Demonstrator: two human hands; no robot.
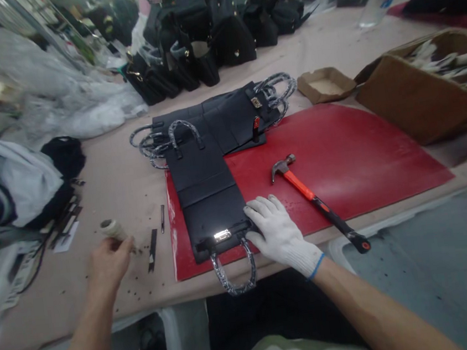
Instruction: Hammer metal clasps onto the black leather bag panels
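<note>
On the red mat (340, 158) at the front edge of the table (122, 192), the flat black leather bag piece (206, 194) lies under the spread grip of the gloved right hand (279, 231), the left hand (109, 263) pinches a pale cylindrical tool (113, 229), and the orange-handled hammer (315, 200) lies unused, so the work seems only prepared.

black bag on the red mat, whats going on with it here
A person's gloved right hand presses flat on the near end of the black bag, beside its metal clasp, on the red mat. The bare left hand grips a small pale cylinder over the table. A hammer lies untouched on the mat, and more flat bags are stacked behind.
</note>
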